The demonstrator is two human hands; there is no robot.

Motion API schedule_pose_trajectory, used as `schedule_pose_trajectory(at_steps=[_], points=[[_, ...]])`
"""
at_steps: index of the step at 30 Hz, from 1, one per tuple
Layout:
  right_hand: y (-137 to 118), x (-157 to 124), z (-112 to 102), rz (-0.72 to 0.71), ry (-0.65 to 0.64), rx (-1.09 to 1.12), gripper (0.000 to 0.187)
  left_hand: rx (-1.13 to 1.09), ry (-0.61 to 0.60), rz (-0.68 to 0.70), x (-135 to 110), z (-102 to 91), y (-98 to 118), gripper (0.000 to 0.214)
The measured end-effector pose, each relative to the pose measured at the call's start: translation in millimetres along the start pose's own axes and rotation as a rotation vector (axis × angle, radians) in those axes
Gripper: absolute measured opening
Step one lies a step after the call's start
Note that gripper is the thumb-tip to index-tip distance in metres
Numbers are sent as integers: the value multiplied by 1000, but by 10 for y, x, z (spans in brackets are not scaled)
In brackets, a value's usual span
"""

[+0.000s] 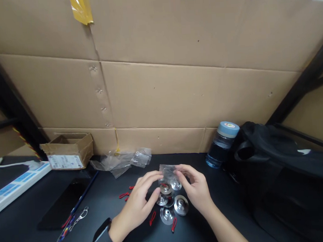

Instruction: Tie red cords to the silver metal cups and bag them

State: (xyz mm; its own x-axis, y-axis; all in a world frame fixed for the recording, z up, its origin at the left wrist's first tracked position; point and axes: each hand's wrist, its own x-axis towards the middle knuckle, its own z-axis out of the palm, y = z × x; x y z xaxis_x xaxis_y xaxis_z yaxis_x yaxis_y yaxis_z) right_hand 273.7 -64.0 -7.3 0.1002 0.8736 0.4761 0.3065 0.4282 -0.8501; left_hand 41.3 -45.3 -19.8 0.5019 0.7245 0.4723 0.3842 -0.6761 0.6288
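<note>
Our right hand (196, 188) pinches a clear bag (167, 171) by metal discs (181, 206); we cannot tell whether our left hand (141, 197) grips it.

Cannot read the label (65, 162) on the cardboard box (85, 149), too small and blurred. Cannot count the metal discs (181, 205), partly hidden by one another, nor make out the opening of the clear bag (167, 169). Cannot follow the white power strip (20, 187) past the left edge, nor the black bag (287, 175) past the right.
</note>
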Motion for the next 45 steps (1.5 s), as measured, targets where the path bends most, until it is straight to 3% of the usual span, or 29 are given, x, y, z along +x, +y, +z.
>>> schedule_pose_trajectory(at_steps=[4,7,12,15,18,21,24,28,31,34,37,41,43,45], points=[[8,-5,53,42,-24,103,40,-97,107,-9,22,22,-46,28],[18,14,64,130,15,201,49,-87,107,-31,25,15,-71,32],[102,48,53,196,24,249,39,245,43,112,9,-12,-6,66],[137,34,103,189,-26,257,35,395,60,213,31,17,42,48],[109,13,157,181,-71,272,35,404,52,290,76,50,25,25],[2,13,119,98,-137,138,31,402,65,346,130,-11,-56,21],[-152,12,-15,-33,-274,-121,21,489,111,348,211,-217,-175,20],[-266,-32,-163,-176,-706,-367,11,634,261,325,424,-547,-396,23],[-236,-76,-174,-193,-967,-505,27,736,182,246,621,-652,-588,26],[-201,-133,-126,-209,-1082,-608,40,825,78,105,729,-616,-744,35],[-219,-208,-35,-262,-1045,-729,38,843,72,19,682,-521,-804,54],[-239,-310,128,-144,-952,-984,18,733,132,-29,387,-388,-690,46],[-224,-363,176,-95,-956,-972,9,627,52,40,179,-330,-606,42],[-208,-428,177,-64,-873,-890,16,553,-58,127,-18,-291,-552,37]])
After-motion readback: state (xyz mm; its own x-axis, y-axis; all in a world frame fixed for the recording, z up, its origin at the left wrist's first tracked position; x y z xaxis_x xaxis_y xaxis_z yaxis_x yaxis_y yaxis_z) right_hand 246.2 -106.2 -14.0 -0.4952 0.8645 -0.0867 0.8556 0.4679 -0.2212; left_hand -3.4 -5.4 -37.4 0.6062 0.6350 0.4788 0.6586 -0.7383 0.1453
